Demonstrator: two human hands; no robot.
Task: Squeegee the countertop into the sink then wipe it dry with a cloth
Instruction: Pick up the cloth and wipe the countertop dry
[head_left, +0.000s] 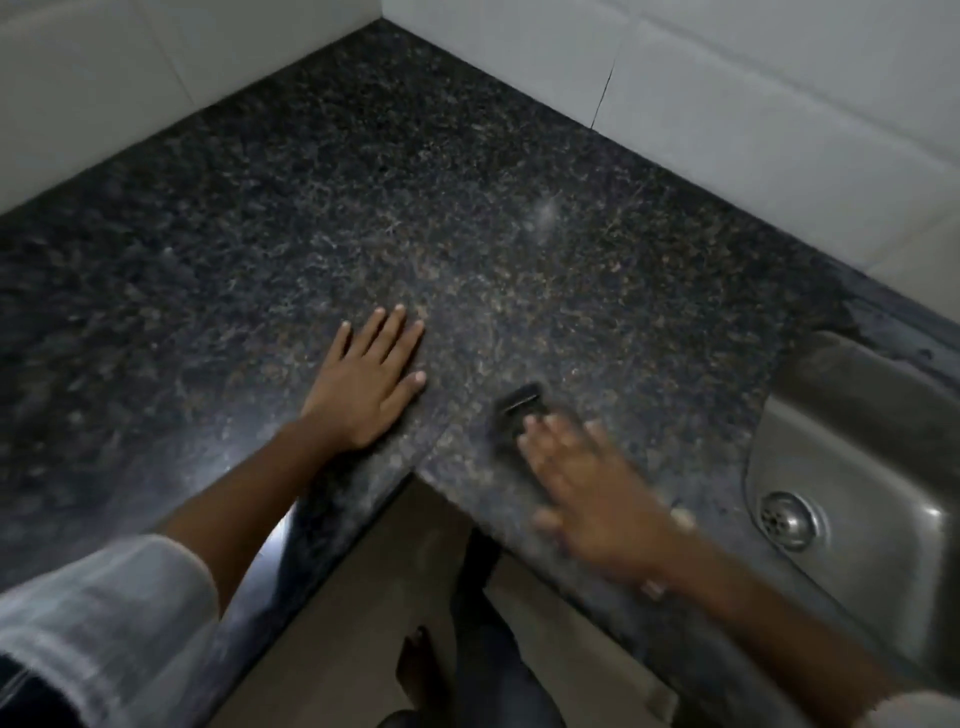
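worktop: we lean on the dark speckled granite L-shaped worktop (363, 197) | sink: steel sink (857, 467) right of the inner corner | left hand (363, 387): fingers spread flat | right hand (592, 499): blurred, grip unclear, by small dark squeegee (517, 408) | step: squeegeeing, we judge; next, a pull sinkward

left hand (369, 384) lies flat, palm down, fingers (387, 332) spread, arm straight. right hand (587, 493) is motion-blurred, fingers extended forward; its grip cannot be told.
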